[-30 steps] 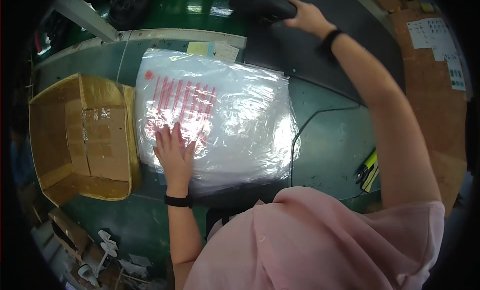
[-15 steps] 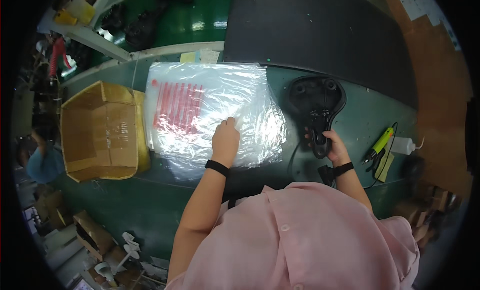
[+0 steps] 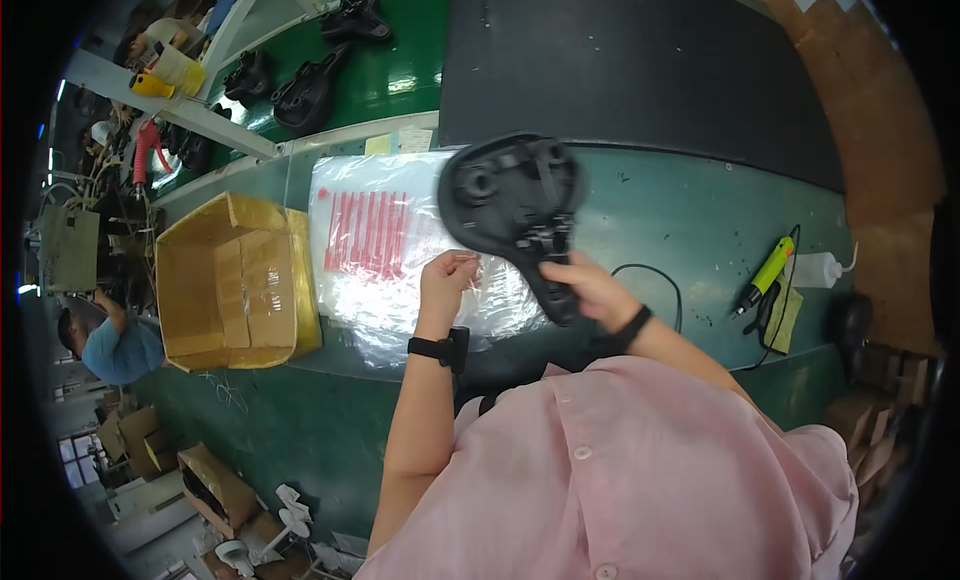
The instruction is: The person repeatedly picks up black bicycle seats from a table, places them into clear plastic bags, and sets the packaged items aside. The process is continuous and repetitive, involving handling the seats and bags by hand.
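My right hand [image 3: 592, 292] is closed around the narrow nose of a black bicycle saddle [image 3: 515, 195]. The saddle hangs above the bench with its ribbed underside showing and its wide end pointing away from me; its outline is slightly blurred. Beneath it lies a stack of clear plastic bags [image 3: 365, 230] with red printing on the left part. Over the stack, my left hand [image 3: 447, 283] has thumb and fingers pinched together on the film of a plastic bag. The saddle covers the stack's right part.
An open cardboard box [image 3: 235, 280] edged with yellow tape stands left of the bags. To the right lie a lime-green corded tool [image 3: 768, 272], a yellowish cloth [image 3: 784, 320] and a squeeze bottle [image 3: 815, 270]. A black mat [image 3: 640, 70] covers the far side. More saddles [image 3: 305, 95] rest on a green surface beyond.
My right hand has lifted the saddle and carried it left, from the bench over to the plastic bags. My left hand stays at the bags, its fingers now pinched.
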### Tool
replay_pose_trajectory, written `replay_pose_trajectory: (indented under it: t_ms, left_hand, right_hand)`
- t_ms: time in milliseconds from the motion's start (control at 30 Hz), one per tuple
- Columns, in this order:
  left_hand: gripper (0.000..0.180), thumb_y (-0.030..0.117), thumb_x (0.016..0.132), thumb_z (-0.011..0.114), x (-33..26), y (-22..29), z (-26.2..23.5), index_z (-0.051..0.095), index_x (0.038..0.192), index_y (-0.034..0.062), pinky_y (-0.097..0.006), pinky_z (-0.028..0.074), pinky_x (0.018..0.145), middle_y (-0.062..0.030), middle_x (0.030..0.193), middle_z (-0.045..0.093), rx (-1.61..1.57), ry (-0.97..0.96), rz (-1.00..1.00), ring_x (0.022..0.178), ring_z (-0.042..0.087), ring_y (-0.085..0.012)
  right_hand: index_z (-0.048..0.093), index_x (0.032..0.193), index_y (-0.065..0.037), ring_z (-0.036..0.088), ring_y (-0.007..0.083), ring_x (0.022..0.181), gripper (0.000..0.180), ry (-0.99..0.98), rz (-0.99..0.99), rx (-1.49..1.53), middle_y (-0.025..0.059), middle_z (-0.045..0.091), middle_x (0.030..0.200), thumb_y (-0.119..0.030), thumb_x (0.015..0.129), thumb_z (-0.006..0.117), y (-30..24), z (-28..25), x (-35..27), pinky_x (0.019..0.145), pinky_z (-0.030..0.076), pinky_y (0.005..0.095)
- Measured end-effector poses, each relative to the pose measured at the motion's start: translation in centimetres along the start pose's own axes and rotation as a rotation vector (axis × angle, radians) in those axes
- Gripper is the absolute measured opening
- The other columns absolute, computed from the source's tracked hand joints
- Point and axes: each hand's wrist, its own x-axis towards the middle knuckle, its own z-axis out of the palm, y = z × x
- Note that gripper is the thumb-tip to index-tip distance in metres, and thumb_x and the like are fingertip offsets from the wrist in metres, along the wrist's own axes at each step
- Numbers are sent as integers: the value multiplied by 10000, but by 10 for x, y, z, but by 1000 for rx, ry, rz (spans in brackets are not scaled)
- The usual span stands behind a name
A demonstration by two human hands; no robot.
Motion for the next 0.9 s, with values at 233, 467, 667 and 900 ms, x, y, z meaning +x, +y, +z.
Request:
replay_pose_trajectory:
  t_ms: [233,467,667,900]
  left_hand:
    - [114,73,860,593,-5,-3,-34,631,930,-9,-239,483,569,-46,777,638,90,158,-127,630,584,-101]
    - [126,136,968,520,-40,28,-143,553,1027,30,-243,482,708,9,799,561,-1033,214,5,718,522,-88]
    - [243,217,957,560,-53,48,-80,607,1088,18,-208,410,571,62,703,457,-387,206,-38,632,443,-31]
    - [276,167,969,530,-53,68,-61,631,1166,3,-172,269,417,70,517,403,-179,345,185,443,346,-10]
  right_hand:
    - [475,1184,-1,613,132,896,433,91,37,-54,65,609,1018,-84,826,704,49,23,103,740,522,272]
    - [429,1311,23,583,145,1015,613,246,-208,-371,82,608,1143,-8,772,718,17,10,85,908,452,284]
    - [457,1263,-30,596,266,1048,653,183,-508,-999,129,609,1142,-70,695,778,-15,24,39,913,458,335]
    - [497,1142,-89,599,336,924,541,-75,-515,-1800,128,595,970,-98,669,759,0,49,37,753,501,429]
